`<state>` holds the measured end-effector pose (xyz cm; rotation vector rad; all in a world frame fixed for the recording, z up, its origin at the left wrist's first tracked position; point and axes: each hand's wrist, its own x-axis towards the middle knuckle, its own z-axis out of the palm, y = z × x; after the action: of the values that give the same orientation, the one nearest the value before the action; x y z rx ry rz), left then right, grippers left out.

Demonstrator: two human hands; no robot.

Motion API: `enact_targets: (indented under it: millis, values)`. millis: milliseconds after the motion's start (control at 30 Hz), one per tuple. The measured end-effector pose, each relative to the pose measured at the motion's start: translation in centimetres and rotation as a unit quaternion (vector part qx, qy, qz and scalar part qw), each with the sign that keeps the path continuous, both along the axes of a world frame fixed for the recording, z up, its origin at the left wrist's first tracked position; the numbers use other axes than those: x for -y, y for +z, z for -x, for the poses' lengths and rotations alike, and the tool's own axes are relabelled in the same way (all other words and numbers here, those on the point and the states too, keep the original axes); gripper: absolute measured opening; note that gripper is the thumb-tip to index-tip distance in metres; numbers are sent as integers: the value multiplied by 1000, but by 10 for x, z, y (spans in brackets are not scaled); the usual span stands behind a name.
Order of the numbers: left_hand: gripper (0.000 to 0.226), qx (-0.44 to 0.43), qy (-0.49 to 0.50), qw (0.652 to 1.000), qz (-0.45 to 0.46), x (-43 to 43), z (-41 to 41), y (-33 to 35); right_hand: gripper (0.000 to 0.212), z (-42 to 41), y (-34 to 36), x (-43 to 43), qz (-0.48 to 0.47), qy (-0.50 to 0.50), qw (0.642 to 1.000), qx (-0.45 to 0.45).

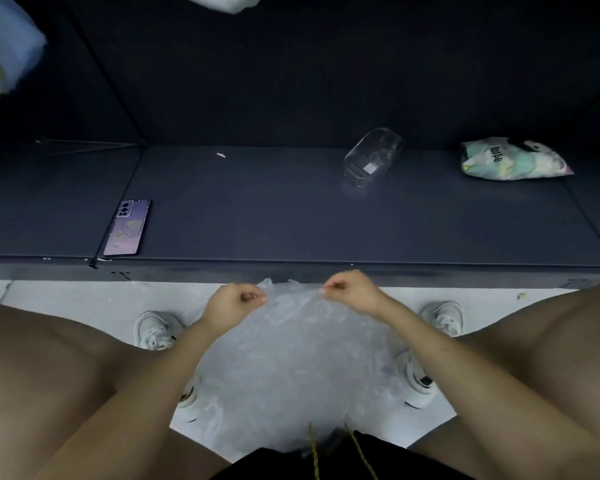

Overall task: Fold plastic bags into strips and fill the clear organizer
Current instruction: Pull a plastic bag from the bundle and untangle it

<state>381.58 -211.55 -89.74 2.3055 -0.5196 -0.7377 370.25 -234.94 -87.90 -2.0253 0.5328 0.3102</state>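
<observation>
A translucent plastic bag (291, 348) hangs spread out in front of my lap, below the near edge of the dark table (291, 220). My left hand (234, 299) pinches its top edge on the left. My right hand (352, 292) pinches the same edge on the right. The clear organizer (371, 157) lies on the table at the back right, with nothing visible inside it.
A purple phone (127, 227) lies at the table's front left. A printed bag stuffed with things (513, 160) sits at the far right. Dark walls enclose the table. White shoes (155, 329) stand on the pale floor below.
</observation>
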Motion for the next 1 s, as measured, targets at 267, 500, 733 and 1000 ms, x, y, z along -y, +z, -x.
enact_targets:
  millis: [267, 500, 733, 1000]
  values:
    - [20, 112, -7, 981, 161, 50, -21, 88, 10, -28, 91, 32, -96, -96, 985, 105]
    - [38, 135, -115, 966, 189, 79, -22, 100, 14, -55, 137, 42, -72, -17, 990, 118]
    - [11, 63, -17, 958, 279, 86, -37, 108, 13, -60, 137, 71, 18, -7, 996, 92]
    - [37, 34, 98, 953, 285, 87, -53, 109, 65, -67, 133, 36, 266, 71, 949, 151]
